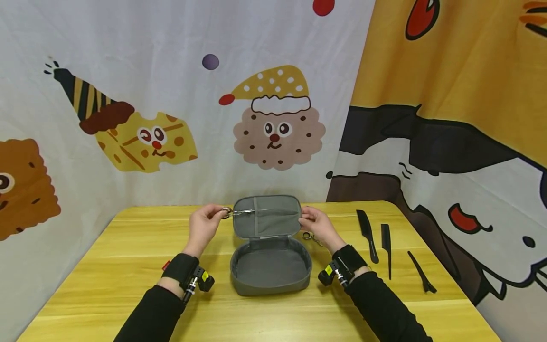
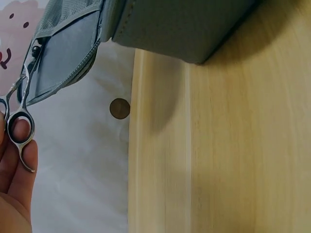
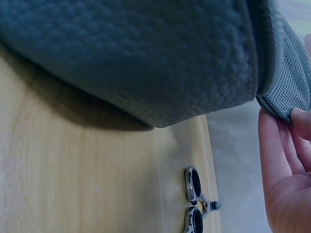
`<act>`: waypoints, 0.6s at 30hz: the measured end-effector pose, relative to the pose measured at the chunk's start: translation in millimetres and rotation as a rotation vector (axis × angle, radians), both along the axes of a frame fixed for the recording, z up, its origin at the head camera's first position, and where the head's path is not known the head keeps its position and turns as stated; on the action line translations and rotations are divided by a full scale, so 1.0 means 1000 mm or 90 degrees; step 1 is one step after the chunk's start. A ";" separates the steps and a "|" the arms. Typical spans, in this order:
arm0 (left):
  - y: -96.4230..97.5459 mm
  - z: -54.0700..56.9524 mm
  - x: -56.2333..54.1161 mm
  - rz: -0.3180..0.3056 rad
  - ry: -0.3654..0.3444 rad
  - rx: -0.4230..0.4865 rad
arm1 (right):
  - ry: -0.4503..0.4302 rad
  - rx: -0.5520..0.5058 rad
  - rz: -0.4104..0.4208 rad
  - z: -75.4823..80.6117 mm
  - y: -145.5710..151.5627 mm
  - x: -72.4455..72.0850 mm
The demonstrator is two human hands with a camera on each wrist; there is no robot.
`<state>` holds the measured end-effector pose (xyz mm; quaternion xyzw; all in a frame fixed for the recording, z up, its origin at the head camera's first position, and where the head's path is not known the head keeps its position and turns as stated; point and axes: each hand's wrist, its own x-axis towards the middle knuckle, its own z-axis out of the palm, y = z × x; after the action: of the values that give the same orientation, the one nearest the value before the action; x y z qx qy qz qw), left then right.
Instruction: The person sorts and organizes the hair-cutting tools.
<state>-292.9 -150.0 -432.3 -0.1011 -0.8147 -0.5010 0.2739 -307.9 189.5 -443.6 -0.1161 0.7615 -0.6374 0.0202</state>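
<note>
A grey zip case (image 1: pixel 271 289) stands on the table with its lid (image 1: pixel 279 228) raised; the bottom compartment is bare inside. My left hand (image 1: pixel 203 227) grips a pair of silver scissors (image 2: pixel 25 121) by the finger rings, left of the lid. The blades reach across the lid's inside toward its mesh pocket (image 2: pixel 73 17); I cannot tell how far they go in. With thumb and fingers, my right hand (image 1: pixel 318 224) pinches the lid's right edge, seen also in the right wrist view. Behind the case's right side lies a second pair of scissors (image 3: pixel 193 183), partly hidden.
To the right on the wooden table (image 1: pixel 128 270) lie a black comb with a broad handle (image 1: pixel 366 230), a black tail comb (image 1: pixel 386 240) and a black hair clip (image 1: pixel 420 270). A printed curtain (image 1: pixel 171 190) hangs just behind the table's far edge.
</note>
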 end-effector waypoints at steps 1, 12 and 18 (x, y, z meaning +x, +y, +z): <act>0.001 0.000 0.000 0.003 0.009 -0.004 | -0.001 -0.001 -0.002 0.000 -0.001 0.000; 0.009 -0.005 -0.002 -0.003 0.133 -0.041 | 0.001 0.002 -0.015 -0.002 -0.001 0.001; 0.008 -0.006 -0.001 -0.020 0.223 -0.082 | 0.003 0.006 -0.025 -0.001 -0.002 0.003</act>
<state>-294.3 -142.2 -437.8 -0.2165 -0.7833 -0.4267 0.3968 -305.3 187.4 -444.4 -0.1023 0.7667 -0.6337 0.0061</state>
